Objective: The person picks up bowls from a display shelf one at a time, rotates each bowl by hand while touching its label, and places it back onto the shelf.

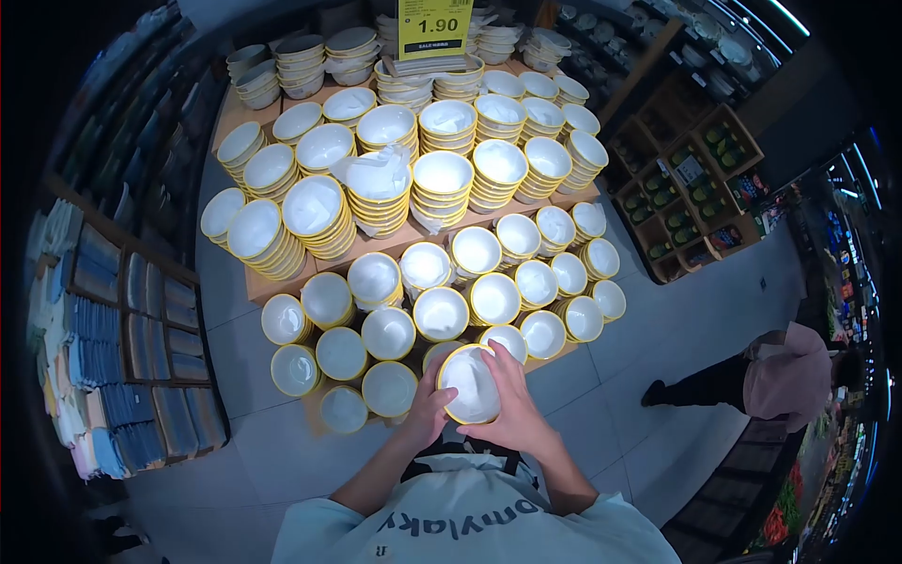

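Note:
A white bowl with a yellow rim (472,387) is held up in front of my chest, its inside turned toward me. My left hand (430,406) grips its left side, with the thumb over the rim. On the right side my right hand (510,402) is wrapped round the same bowl. Just beyond my hands stand stacks of like bowls (440,313) on the lower tier. More stacks (443,175) fill the upper tier, and crumpled white wrapping (376,174) lies in one of them.
A yellow price sign (434,30) reading 1.90 stands at the back of the display. Shelves of folded textiles (141,329) are on the left. A wooden crate rack (686,193) stands at the right, and a person in a pink top (787,376) is nearer on that side.

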A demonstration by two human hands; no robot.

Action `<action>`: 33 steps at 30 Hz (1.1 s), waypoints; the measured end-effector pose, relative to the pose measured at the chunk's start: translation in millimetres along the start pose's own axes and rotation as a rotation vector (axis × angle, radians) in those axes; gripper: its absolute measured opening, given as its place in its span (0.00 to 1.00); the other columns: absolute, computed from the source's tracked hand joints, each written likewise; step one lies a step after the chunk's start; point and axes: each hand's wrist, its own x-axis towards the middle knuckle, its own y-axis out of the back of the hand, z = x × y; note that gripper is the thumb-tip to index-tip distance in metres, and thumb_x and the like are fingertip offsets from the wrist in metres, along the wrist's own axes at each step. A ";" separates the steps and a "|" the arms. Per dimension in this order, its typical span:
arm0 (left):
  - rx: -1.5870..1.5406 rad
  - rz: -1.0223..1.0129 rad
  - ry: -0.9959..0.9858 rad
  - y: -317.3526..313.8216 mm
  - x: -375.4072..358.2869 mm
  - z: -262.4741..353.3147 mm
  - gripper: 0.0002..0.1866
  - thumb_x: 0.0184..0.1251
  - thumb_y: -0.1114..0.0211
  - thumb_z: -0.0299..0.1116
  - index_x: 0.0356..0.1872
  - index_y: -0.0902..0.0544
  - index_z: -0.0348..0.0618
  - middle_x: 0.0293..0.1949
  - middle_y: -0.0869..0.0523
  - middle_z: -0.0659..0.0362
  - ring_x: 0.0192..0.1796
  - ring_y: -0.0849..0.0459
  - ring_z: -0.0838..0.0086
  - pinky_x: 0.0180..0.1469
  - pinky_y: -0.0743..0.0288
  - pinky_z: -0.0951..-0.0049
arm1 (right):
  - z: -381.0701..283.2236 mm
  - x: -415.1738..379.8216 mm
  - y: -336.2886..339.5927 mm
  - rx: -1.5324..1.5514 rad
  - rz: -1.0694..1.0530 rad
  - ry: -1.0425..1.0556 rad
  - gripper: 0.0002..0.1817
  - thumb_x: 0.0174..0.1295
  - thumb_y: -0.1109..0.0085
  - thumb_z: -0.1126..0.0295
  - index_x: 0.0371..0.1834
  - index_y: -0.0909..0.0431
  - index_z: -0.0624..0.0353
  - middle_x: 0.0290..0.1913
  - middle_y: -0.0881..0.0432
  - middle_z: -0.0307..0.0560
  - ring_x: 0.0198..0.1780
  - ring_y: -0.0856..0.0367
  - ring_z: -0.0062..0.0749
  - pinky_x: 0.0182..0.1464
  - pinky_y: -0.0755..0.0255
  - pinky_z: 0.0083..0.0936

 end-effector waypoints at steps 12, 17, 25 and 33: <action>-0.039 0.206 -0.022 12.4 -24.7 -26.1 0.33 0.81 0.43 0.45 0.79 0.41 0.48 0.71 0.30 0.53 0.72 0.25 0.64 0.62 0.17 0.56 | 18.6 15.3 -13.6 -0.052 -0.080 0.132 0.63 0.36 0.12 0.59 0.79 0.41 0.56 0.80 0.46 0.64 0.78 0.43 0.67 0.76 0.41 0.56; 0.235 0.480 -0.174 7.3 -46.9 -18.8 0.28 0.82 0.43 0.36 0.77 0.38 0.39 0.66 0.24 0.52 0.61 0.18 0.70 0.55 0.17 0.69 | 19.9 37.5 -25.3 -0.067 -0.210 0.235 0.61 0.39 0.12 0.61 0.79 0.40 0.56 0.80 0.46 0.66 0.76 0.41 0.70 0.73 0.36 0.57; 0.630 0.667 -0.402 35.6 -52.2 -34.1 0.23 0.83 0.47 0.33 0.73 0.33 0.34 0.60 0.18 0.48 0.55 0.16 0.72 0.55 0.20 0.72 | 0.1 54.4 -51.5 -0.152 -0.325 0.288 0.61 0.41 0.14 0.60 0.80 0.41 0.58 0.79 0.47 0.68 0.76 0.43 0.71 0.75 0.41 0.58; 0.665 0.596 -0.431 78.3 -61.8 3.5 0.24 0.83 0.47 0.34 0.74 0.34 0.34 0.61 0.19 0.46 0.58 0.17 0.70 0.52 0.19 0.70 | -25.5 78.0 -90.8 -0.233 -0.279 0.274 0.61 0.42 0.15 0.59 0.80 0.43 0.59 0.76 0.44 0.66 0.75 0.43 0.68 0.76 0.44 0.56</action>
